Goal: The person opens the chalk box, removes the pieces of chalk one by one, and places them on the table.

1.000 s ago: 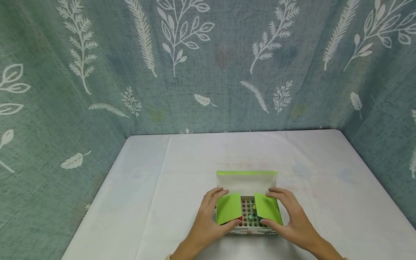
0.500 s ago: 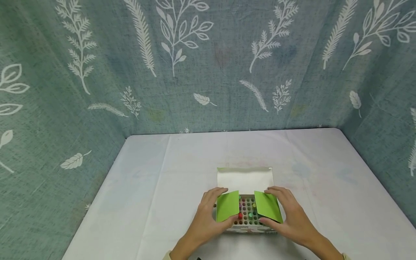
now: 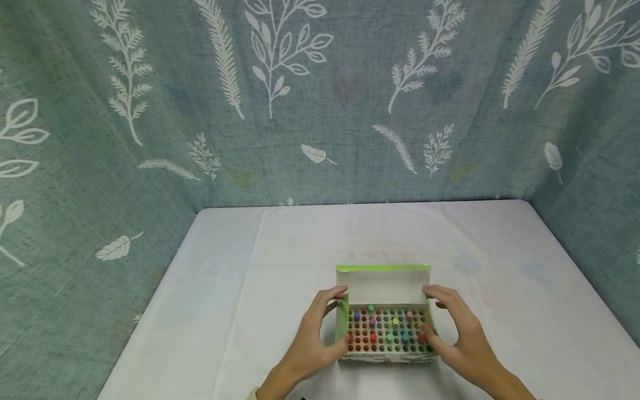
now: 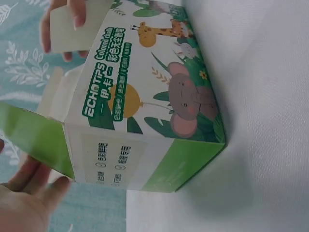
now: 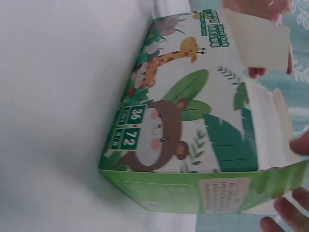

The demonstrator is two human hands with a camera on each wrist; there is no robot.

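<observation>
A cardboard box of coloured chalk (image 4: 149, 77) rests on the table, printed with animals and "Colored chalk". Its white-lined lid (image 3: 389, 286) stands raised at the back. Inside, coloured chalk sticks (image 3: 373, 338) stand in a grid of round holes, many showing dark. My left hand (image 3: 315, 333) holds the left green flap (image 3: 342, 321), thumb at its near edge and fingers at its far edge. On the opposite side, my right hand (image 3: 462, 339) grips the right flap (image 5: 282, 181) the same way. Both flaps are turned up at the box's ends.
A white cloth covers the table (image 3: 280, 261), with faint coloured stains. Green-blue curtains (image 3: 300, 150) with white leaf prints enclose the back and both sides.
Both hands have moved apart, swinging the two green flaps from over the chalk to the box's ends. The full grid of chalk now shows between them.
</observation>
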